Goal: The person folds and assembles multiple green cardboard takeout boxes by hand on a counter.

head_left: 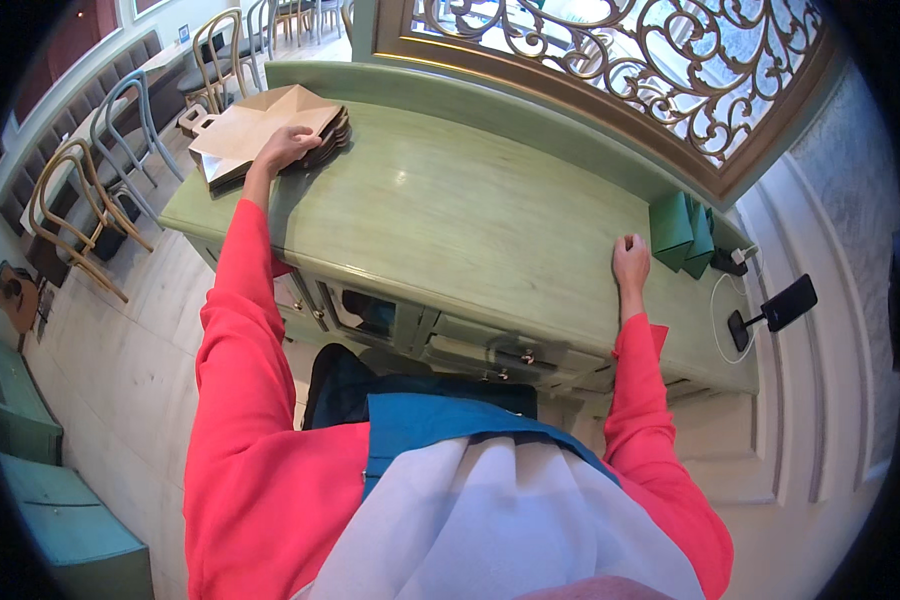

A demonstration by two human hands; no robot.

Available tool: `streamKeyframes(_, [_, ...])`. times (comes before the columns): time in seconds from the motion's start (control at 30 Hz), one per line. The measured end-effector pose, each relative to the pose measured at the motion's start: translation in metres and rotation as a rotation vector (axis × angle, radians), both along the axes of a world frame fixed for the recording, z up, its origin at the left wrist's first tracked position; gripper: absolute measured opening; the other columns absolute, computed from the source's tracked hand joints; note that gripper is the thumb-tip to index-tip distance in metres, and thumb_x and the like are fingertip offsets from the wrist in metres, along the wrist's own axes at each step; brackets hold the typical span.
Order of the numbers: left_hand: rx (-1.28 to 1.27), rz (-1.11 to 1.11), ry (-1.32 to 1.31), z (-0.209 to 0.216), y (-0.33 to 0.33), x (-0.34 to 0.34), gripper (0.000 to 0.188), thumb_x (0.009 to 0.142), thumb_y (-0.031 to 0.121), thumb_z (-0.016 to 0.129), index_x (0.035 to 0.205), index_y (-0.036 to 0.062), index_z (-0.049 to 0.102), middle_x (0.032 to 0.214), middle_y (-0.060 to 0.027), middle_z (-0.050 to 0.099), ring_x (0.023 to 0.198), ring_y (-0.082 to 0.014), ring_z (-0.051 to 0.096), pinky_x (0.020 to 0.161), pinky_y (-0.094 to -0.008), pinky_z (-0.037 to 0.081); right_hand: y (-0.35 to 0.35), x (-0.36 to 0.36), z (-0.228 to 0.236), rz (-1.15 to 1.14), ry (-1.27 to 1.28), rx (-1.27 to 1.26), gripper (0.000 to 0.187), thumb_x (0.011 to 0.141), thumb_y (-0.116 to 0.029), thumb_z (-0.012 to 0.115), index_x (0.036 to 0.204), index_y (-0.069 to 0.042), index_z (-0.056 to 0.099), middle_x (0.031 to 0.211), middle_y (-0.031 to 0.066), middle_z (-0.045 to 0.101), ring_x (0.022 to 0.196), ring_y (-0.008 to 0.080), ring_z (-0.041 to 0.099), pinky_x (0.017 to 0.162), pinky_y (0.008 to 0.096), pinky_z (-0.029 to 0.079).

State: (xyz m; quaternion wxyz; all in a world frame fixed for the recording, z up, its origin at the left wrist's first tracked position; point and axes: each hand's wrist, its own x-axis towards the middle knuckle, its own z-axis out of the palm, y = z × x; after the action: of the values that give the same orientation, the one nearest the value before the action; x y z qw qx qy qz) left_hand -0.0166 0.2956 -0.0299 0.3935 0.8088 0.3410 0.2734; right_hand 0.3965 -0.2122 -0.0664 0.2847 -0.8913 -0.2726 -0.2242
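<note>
A stack of folded brown paper bags [260, 125] lies on the far left end of the green wooden counter [450, 200], some with twisted or flat handles jutting out to the left. My left hand [286, 148] is closed at the right edge of the top paper bag, its fingertips partly hidden. On the right, my right hand [631, 262] rests on the counter as a loose fist, with nothing visible in it. Just beyond it stand several small dark green paper bags [673, 230], apart from the hand.
A black phone-like device on a stand [785, 303] with a white cable is at the counter's right end, beside a plug socket [738, 257]. An ornate gold lattice screen [610, 60] rises behind the counter. Drawers and cabinet doors [470, 345] line its front. Chairs [75, 205] stand to the left.
</note>
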Motion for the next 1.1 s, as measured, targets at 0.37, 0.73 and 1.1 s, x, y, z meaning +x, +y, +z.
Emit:
streamKeyframes(0.37, [0.514,0.410,-0.372,-0.010,-0.050,0.001,0.024,0.092,0.021,0.053,0.099,0.0008,0.063,0.082,-0.0174,0.063,0.074,-0.0192,0.061,0.070,-0.0328,0.046,0.006,0.003,0.000,0.004,-0.040,0.006,0.023,0.081,-0.023,0.055,0.086,-0.001,0.061,0.092,0.0179,0.061,0.089,0.0356,0.056,0.078,0.0444,0.045])
streamKeyframes(0.73, [0.478,-0.125,-0.597,-0.008,-0.279,-0.004,0.015,0.094,0.007,0.048,0.099,0.0010,0.060,0.097,-0.0099,0.064,0.096,-0.0195,0.059,0.087,-0.0300,0.044,-0.002,0.005,-0.005,-0.027,-0.006,0.021,0.025,0.083,-0.025,0.051,0.088,-0.002,0.061,0.095,0.0187,0.061,0.092,0.0369,0.056,0.079,0.0454,0.045])
streamKeyframes(1.1, [0.369,-0.418,-0.356,-0.033,-0.318,-0.029,0.015,0.091,0.011,0.051,0.101,0.0043,0.060,0.106,-0.0081,0.063,0.113,-0.0265,0.052,0.104,-0.0412,0.028,0.002,-0.034,-0.011,0.314,0.118,0.150,0.029,0.081,-0.019,0.053,0.102,-0.001,0.061,0.101,0.0172,0.064,0.096,0.0323,0.060,0.083,0.0380,0.047])
